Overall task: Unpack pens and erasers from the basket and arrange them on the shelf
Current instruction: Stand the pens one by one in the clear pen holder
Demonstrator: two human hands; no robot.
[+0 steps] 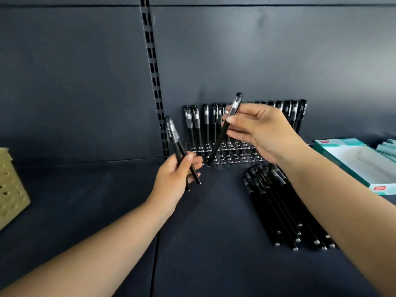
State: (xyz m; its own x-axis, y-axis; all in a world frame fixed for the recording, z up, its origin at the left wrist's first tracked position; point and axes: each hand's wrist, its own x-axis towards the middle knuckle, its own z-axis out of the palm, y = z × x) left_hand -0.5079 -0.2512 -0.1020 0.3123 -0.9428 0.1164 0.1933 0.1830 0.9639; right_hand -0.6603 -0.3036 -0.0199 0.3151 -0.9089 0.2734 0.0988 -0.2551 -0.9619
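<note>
Roughly a dozen black capped pens (206,123) stand in the clear acrylic holed rack (231,154); right hand (263,133) pinches another above it, left hand (177,174) grips two, loose pens (278,202) and perforated beige basket (10,187) remain; no erasers visible

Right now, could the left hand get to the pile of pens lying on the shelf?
Probably not easily: the left hand already grips two pens, and the right arm stretches across above the pile of pens, partly blocking the way.
</note>
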